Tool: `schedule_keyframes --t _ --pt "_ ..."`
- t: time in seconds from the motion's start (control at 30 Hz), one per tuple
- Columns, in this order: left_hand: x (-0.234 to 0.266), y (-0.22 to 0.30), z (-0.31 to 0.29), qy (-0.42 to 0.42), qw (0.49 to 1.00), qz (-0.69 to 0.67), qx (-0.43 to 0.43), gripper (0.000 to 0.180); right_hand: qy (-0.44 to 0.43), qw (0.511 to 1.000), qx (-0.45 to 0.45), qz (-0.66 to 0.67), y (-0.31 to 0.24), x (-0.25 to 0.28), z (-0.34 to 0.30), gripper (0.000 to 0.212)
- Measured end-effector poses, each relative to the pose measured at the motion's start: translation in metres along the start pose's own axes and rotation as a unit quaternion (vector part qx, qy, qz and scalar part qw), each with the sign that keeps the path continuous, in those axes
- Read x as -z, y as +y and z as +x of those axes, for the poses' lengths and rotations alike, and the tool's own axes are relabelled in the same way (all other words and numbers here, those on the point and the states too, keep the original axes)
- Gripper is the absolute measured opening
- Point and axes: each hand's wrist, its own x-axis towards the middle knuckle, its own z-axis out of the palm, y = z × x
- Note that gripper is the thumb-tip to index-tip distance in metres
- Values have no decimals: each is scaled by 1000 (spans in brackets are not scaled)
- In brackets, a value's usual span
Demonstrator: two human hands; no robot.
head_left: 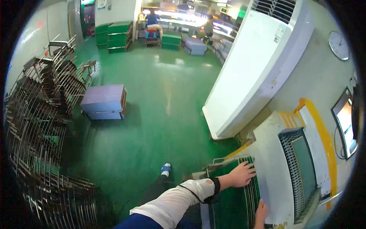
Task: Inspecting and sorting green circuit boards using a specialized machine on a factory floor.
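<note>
A rack (228,198) of green flat panels and thin metal rods stands at the lower right, close to my body. My left hand (242,174) reaches across from a white sleeve with a black band at the wrist. It lies on the rack's far right end, its fingers spread over the rods. Near the rack's right side is my right hand (261,211), partly cut off by the lower edge. Its fingers look curled in, and what they hold is hidden.
A machine with a mesh-sided opening (299,171) stands right of the rack. A tall white cabinet unit (248,72) rises beyond. Metal racks (42,114) crowd the left. A grey-blue stack (103,101) sits on the green floor (164,114). Two people work at the far bench.
</note>
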Motion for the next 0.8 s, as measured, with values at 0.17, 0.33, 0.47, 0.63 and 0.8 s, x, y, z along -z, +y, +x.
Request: schedule_keyframes --t 0.17,0.33,0.47,0.63,0.8 --pt "3 -6 1 -10 1000 -11 14 46 -37 999 -28 -1 20 -20 11 66" --pt "6 -9 -2 -7 1000 5 15 46 -150 985 -35 76 0 -10 18 63" --pt "2 -5 2 -16 1000 14 11 47 -111 986 -12 122 28 -30 21 60" --pt "-5 -12 0 -17 999 33 5 46 -112 990 -31 81 -22 4 1 56" --pt "-3 -13 -10 0 999 42 10 45 -105 992 -14 72 -27 2 0 56"
